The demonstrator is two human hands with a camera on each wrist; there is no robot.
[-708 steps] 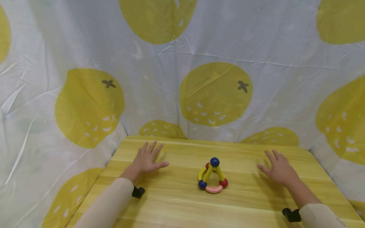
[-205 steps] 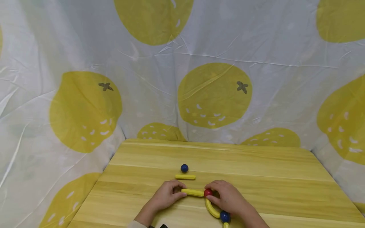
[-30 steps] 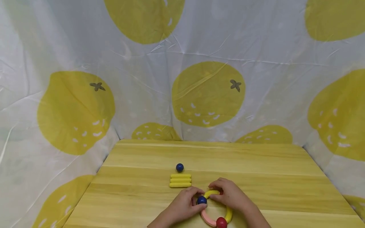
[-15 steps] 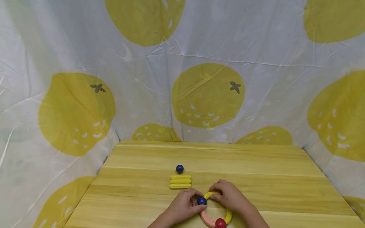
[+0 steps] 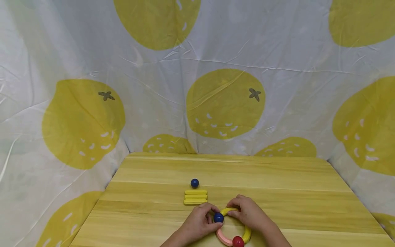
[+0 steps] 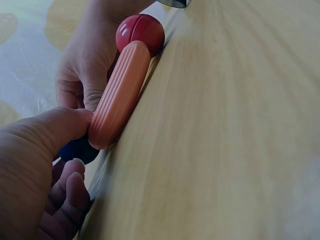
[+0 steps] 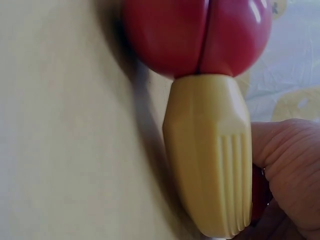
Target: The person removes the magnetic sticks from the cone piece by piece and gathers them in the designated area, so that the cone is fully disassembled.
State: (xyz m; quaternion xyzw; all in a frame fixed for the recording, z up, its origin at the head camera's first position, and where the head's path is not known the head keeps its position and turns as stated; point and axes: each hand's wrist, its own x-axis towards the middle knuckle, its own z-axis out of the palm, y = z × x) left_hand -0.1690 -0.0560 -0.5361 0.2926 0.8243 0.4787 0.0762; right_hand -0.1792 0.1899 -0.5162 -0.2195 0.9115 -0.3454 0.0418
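Observation:
On the table lies a ring of magnetic building pieces, curved rods joined by balls. My left hand pinches its blue ball between thumb and fingers. With thumb and fingers, my right hand grips a yellow curved rod that reaches that ball. A pink curved rod runs from the blue ball to a red ball at the near side. Another yellow curved rod joins this red ball on the right. Behind it, the right wrist view shows part of a second red ball, mostly hidden by my hand.
Three straight yellow rods lie side by side beyond my left hand. A loose blue ball sits just behind them. The wooden table is bordered at the back and sides by a lemon-print curtain.
The standing pyramid of the earliest frame is apart: its straight rods are laid in a row, its top ball set down. Over the last second the near red ball shifted slightly left.

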